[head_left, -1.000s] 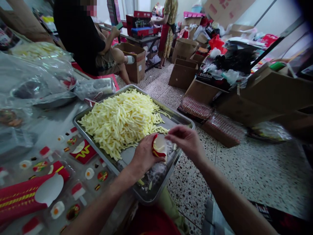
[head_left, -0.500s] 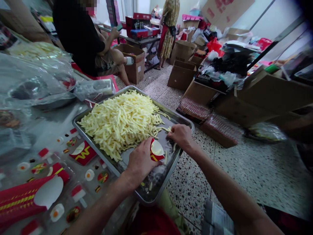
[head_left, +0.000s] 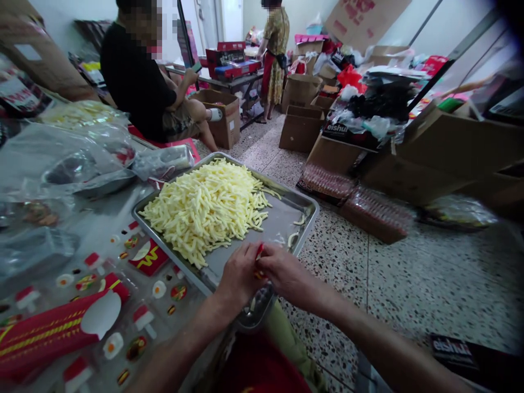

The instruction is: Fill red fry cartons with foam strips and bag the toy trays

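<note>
My left hand point(head_left: 237, 277) is closed around a small red French fry carton point(head_left: 259, 251), mostly covered by the fingers. Closed at the carton's mouth, my right hand point(head_left: 286, 273) hides whatever is in its fingertips. Both hands meet over the near end of a metal tray point(head_left: 313, 213). A heap of pale yellow fry-shaped sticks point(head_left: 208, 204) fills its far left part, with a few loose ones near the right rim. Left of the tray lies another red carton point(head_left: 149, 259) with a yellow zigzag. A long nested stack of red cartons point(head_left: 53, 334) is nearer to me.
A clear-covered table point(head_left: 164, 333) with food pictures lies left, bearing plastic bags point(head_left: 73, 153). Cardboard boxes point(head_left: 303, 126) and packed trays point(head_left: 374, 213) stand on the speckled floor right. One person point(head_left: 135, 82) sits beyond the tray; another point(head_left: 276, 54) stands at the back.
My right hand has moved left and nearer, from the loose sticks by the tray's right rim to the carton in my left hand. The carton's white inside is now hidden.
</note>
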Demonstrator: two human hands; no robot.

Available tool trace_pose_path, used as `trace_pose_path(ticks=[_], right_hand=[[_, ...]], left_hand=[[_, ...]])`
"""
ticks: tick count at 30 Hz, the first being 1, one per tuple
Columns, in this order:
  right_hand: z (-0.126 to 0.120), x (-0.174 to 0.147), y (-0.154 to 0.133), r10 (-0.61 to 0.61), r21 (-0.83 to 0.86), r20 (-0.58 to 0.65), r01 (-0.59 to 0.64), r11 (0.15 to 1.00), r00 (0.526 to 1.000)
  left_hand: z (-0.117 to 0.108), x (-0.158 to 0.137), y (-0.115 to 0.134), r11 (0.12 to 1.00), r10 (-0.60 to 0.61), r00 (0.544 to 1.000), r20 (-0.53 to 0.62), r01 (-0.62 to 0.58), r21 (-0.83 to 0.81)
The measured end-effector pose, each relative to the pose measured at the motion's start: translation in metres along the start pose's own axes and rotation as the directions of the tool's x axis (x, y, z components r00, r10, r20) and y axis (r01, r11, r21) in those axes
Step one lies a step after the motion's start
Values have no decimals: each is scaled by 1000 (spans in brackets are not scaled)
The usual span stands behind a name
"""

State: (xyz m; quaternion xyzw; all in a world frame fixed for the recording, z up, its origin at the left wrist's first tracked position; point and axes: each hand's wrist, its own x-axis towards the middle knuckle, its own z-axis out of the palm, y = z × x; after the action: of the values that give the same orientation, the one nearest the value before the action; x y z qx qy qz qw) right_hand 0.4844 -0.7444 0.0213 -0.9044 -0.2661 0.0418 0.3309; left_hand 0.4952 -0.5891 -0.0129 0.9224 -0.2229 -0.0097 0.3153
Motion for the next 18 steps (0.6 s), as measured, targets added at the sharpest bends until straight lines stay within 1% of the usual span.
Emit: trace_pose_path(ticks=[1,2,4,5,6,7,8,9,10,11,12,13,15,16,18], right_hand=[[-2,0,2,-22,86,19,20,996,1000],[-5,2,6,-16,145,51,9,989,999],[-18,12,18,56,180,105,-74,981,993],[-26,20,26,106,158,87,-119,980,991],[-34,31,36,142,110,34,-144,983,989],[-41,42,47,142,36,-37,-140,989,989],[-46,54,59,97,-58,-94,-103,993,991],[-50,65,70,23,-167,-114,-42,985,993],[-52,75,81,-55,-282,-89,28,959,995],[-53,83,90,-118,-382,-26,99,919,993],[-53,88,99,-157,-456,51,162,875,986],[-52,90,105,-172,-507,116,207,837,978],[-52,86,115,-168,-561,191,248,790,967],[-52,82,118,-162,-568,203,251,784,966],[-55,71,123,-147,-556,190,229,799,971]], left_hand=[[-1,-4,-3,1000,10,1000,8,-10,-27],[-4,-7,-6,998,19,1000,16,-18,-54],[-9,-10,-12,996,12,1000,18,-10,-91],[-12,-10,-15,995,-3,1000,14,4,-99],[-15,-10,-17,994,-19,1000,5,20,-103],[-19,-9,-20,994,-32,999,-1,32,-108],[-22,-7,-23,993,-36,999,-4,35,-114],[-25,-6,-25,992,-30,1000,-2,29,-121],[-27,-5,-27,992,-17,1000,3,17,-128],[-29,-4,-29,991,-4,1000,5,5,-132],[-31,-4,-30,991,4,1000,3,-4,-135],[-31,-4,-32,991,8,1000,-4,-8,-135],[-31,-5,-34,991,4,1000,-17,-6,-136],[-30,-6,-34,991,2,1000,-17,-4,-135],[-28,-6,-34,991,6,1000,-1,-6,-132]])
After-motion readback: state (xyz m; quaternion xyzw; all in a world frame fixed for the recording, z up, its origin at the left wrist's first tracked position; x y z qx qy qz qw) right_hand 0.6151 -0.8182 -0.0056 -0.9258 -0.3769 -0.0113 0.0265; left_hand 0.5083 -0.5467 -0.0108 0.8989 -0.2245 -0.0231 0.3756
